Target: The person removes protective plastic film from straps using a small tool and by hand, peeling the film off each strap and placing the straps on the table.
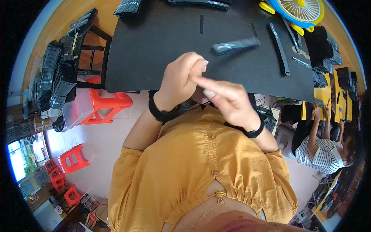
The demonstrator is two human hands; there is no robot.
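Note:
My left hand [179, 79] is curled closed in front of the table's near edge, thumb on top; whatever its fingers hold, if anything, is hidden. The right hand [232, 101] reaches across with its index finger stretched out to the left hand's fingers, its thumb apart; no object shows in it. Beyond both hands, a dark strap-like piece with a grey end [235, 46] is smeared by motion over the black table [147, 54], touching neither hand. A long black strap [279, 49] lies farther right.
A blue and yellow fan [299, 11] stands at the far right corner. Stacked black pieces [128, 7] sit at the far left edge, another strap [199, 4] at the back. Red stools [106, 106] are at left; a co-worker in a striped shirt [322, 154] sits at right.

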